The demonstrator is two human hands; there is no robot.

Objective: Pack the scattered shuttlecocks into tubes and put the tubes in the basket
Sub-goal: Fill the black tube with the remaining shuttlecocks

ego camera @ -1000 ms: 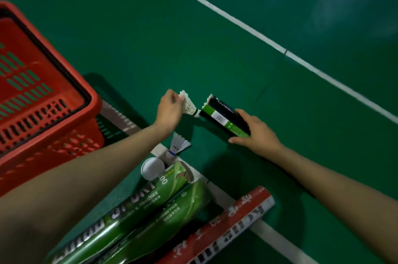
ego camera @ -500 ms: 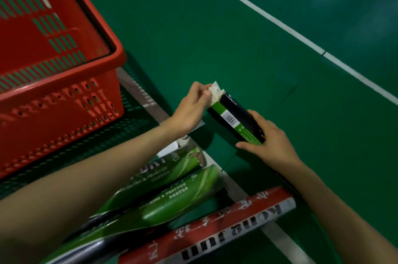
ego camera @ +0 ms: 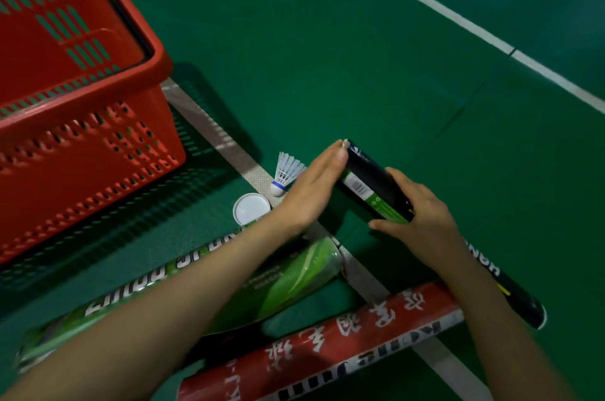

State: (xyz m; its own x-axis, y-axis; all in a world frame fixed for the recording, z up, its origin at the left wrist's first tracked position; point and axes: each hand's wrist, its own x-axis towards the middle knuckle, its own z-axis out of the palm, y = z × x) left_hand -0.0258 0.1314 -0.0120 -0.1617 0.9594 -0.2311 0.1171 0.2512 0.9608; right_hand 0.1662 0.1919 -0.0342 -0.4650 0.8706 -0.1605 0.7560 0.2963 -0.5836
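Left fingers (ego camera: pixel 327 163) now flat on black tube (ego camera: pixel 366 182), right fingers (ego camera: pixel 404 182) gripping; four tubes (ego camera: pixel 343 330) total.

Green court floor (ego camera: pixel 327 40), white lines (ego camera: pixel 425 1). Lying on it: 1 red basket (ego camera: pixel 82 155), 1 shuttlecock (ego camera: pixel 286 171), 1 white lid (ego camera: pixel 251 209), 2 green tubes (ego camera: pixel 294 273), 1 red tube (ego camera: pixel 327 345).

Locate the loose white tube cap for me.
In the head view, the white cap lies on the floor just left of the left hand, beside the shuttlecock, right of the red basket.

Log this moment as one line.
left grip presses flat on mouth of black-and-green cardboard tube | right grip holds tube body | white blue-banded shuttlecock loose on floor beside white round lid
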